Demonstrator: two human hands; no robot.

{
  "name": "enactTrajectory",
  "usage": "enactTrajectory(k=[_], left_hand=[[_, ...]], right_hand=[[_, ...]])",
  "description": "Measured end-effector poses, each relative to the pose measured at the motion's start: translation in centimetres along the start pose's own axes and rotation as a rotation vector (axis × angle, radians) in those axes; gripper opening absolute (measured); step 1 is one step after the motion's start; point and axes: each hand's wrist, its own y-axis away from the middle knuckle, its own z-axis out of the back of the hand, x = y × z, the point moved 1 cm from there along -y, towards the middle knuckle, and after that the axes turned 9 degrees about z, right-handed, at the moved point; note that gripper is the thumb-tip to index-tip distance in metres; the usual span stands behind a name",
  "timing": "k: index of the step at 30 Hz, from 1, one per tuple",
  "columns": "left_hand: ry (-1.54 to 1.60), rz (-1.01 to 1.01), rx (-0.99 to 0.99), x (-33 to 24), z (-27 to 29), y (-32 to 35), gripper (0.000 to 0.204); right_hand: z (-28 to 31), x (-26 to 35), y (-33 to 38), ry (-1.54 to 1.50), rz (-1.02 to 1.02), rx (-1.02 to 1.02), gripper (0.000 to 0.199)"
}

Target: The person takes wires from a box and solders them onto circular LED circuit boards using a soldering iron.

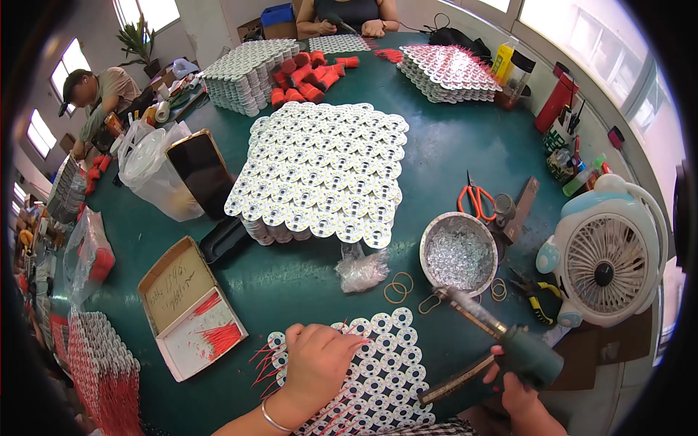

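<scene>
A panel of round white circuit boards (396,356) lies at the near edge, with thin red wires (266,363) on its left side. Over this panel my left hand (316,367) is closed, its fingertips pinched on what looks like a red wire. My right hand (518,398) grips a green soldering gun (532,356) right of the panel. The gun's metal barrel points up and left, its tip at the near rim of a round metal bowl (424,254). Silvery bits (458,254) fill that bowl. A shallow cardboard box (163,341) with cut red wires (220,338) stands to the left.
A tall stack of board panels (320,171) occupies the table's middle, beside a phone (200,174). Red-handled scissors (476,200), yellow-black pliers (542,296) and a fan (603,254) are at right. Red wire bundles (309,76) lie farther back. Two other people sit beyond.
</scene>
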Motion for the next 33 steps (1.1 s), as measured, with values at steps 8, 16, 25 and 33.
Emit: enactTrajectory(k=[8,16,25,33], left_hand=[[-0.118,-0.037,-0.008,-1.1,1.0,1.1,0.016],[-0.11,-0.081,0.003,-0.6,0.2,1.9,0.024],[-0.116,-0.072,0.006,-0.2,0.2,2.1,0.016],[-0.123,-0.074,0.001,-0.3,0.1,2.2,0.015]], right_hand=[[-3.5,-0.1,1.1,-0.119,-0.086,0.213,0.035],[-4.9,-2.6,2.7,0.263,0.449,0.158,0.044],[-5.0,-0.4,1.9,0.162,0.226,0.168,0.051],[-5.1,-0.5,1.5,0.123,0.256,0.193,0.054]])
